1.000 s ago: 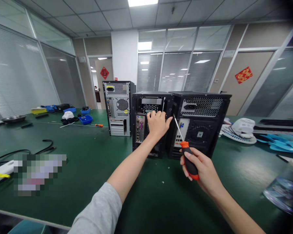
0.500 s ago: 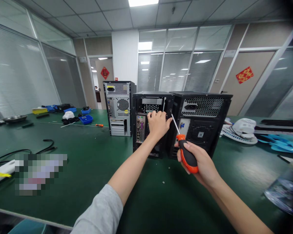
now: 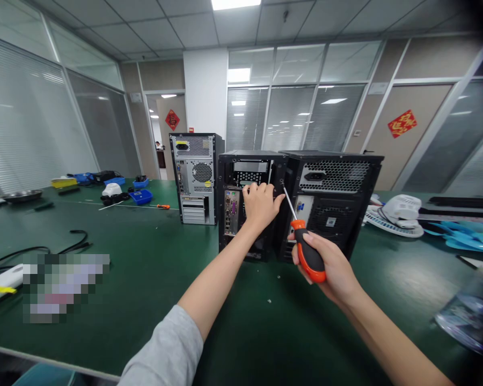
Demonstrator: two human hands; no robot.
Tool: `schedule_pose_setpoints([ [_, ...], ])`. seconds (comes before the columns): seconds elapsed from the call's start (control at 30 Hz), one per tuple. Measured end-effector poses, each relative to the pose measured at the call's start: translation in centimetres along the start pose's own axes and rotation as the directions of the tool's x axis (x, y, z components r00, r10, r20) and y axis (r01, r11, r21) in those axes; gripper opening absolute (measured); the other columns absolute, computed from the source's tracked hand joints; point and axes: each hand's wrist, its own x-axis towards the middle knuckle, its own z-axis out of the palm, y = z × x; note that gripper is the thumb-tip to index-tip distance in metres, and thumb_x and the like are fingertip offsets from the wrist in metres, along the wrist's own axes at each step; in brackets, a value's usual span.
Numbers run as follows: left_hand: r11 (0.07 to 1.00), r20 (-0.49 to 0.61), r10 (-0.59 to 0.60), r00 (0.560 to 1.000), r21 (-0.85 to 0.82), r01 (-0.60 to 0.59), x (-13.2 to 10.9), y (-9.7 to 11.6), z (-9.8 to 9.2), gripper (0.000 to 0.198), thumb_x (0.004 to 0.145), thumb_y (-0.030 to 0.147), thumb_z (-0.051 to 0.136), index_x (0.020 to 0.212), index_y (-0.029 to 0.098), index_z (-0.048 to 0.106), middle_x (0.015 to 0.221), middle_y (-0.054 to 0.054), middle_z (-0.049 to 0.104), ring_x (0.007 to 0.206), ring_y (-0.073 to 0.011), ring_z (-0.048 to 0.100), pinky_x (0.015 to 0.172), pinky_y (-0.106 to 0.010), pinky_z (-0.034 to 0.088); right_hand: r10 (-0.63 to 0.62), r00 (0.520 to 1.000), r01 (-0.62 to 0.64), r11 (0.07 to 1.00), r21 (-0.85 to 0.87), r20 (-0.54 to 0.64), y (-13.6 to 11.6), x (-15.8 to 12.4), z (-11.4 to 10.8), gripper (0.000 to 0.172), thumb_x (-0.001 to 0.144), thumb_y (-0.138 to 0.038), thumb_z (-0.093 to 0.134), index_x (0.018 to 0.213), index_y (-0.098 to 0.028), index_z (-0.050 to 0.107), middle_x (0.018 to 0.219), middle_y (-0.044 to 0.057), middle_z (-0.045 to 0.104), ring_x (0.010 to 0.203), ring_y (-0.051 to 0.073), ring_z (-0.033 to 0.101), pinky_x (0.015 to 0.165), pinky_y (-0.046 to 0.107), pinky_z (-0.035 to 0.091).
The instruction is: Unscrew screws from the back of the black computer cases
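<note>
In my right hand (image 3: 332, 268) is a screwdriver (image 3: 312, 257) with an orange and black handle, held in wrapped fingers. Its metal shaft slants up and left, and the tip is at the right rear edge of the middle black computer case (image 3: 253, 155), near a screw hole. Whether the tip touches a screw is too small to tell. My left hand (image 3: 261, 206) grips the back of that same case, fingers bent into its rear opening and thumb stretched toward the right edge. Purple and green ports show left of the hand; it hides the area behind it.
A silver-backed computer tower (image 3: 197, 182) stands left, and another black tower (image 3: 334, 198) stands close on the right. Blue trays (image 3: 140, 197), a small orange screwdriver (image 3: 163, 207), a white power strip (image 3: 8, 284), blue fan blades (image 3: 467, 236) and a clear bottle (image 3: 469, 311) lie around the green table (image 3: 145, 300).
The screwdriver and my right hand have shifted very slightly up, with the tip still at the case's right edge. My left hand keeps its place.
</note>
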Motion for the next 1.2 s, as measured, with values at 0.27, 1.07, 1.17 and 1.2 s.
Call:
schedule_pose_setpoints([
  [0.27,0.999,0.005,0.000,1.000,0.038,0.000,-0.07,-0.13,-0.25,0.032,0.090,0.047,0.047,0.095,0.019,0.062,0.095,-0.007,0.065,0.098,-0.0246,0.051,0.095,-0.043,0.031,0.000,1.000,0.000,1.000,0.005,0.007,0.02,0.17,0.24,0.047,0.076,-0.053,0.058,0.101,-0.014,0.055,0.054,0.000,0.059,0.029,0.010,0.040,0.027,0.023,0.030],
  [1.07,0.999,0.009,-0.006,1.000,0.049,0.005,-0.05,-0.22,-0.07,0.032,0.090,0.048,0.046,0.095,0.020,0.061,0.095,-0.006,0.065,0.098,-0.0240,0.051,0.095,-0.042,0.031,-0.017,0.999,0.016,0.999,0.028,0.028,0.30,0.36,0.09,0.045,0.078,-0.051,0.056,0.102,-0.013,0.054,0.053,0.000,0.059,0.029,0.010,0.040,0.028,0.022,0.027],
  [1.17,0.999,0.009,-0.008,1.000,0.051,0.007,-0.04,-0.19,-0.13,0.033,0.090,0.048,0.046,0.095,0.020,0.062,0.095,-0.006,0.065,0.098,-0.0238,0.051,0.096,-0.042,0.031,-0.021,0.999,0.020,0.999,0.037,0.028,0.32,0.37,0.01,0.044,0.079,-0.051,0.057,0.101,-0.013,0.054,0.053,0.000,0.059,0.029,0.010,0.040,0.029,0.022,0.027],
  [1.2,0.999,0.009,-0.008,1.000,0.053,0.007,-0.04,-0.18,-0.16,0.033,0.090,0.048,0.046,0.095,0.020,0.062,0.096,-0.006,0.065,0.098,-0.0238,0.051,0.096,-0.042,0.031,-0.022,0.999,0.021,0.999,0.040,0.029,0.31,0.39,-0.02,0.043,0.079,-0.051,0.057,0.101,-0.013,0.054,0.053,0.000,0.059,0.029,0.010,0.040,0.029,0.022,0.027],
])
